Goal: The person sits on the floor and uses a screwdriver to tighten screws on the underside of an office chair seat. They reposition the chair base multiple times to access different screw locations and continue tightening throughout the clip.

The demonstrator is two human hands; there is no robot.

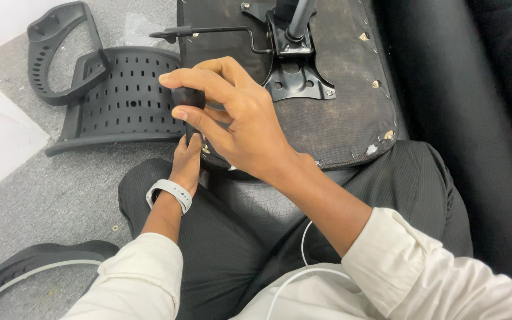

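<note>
My right hand [238, 118] gripped a black tool handle [186, 96] over the seat's [339, 106] near-left edge. My left hand [186, 161] pinched beneath it; contents hidden.

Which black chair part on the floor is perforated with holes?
The curved backrest panel, lying just left of the upturned seat. It carries rows of small holes; the loop-shaped armrest behind it has only side slots.
</note>
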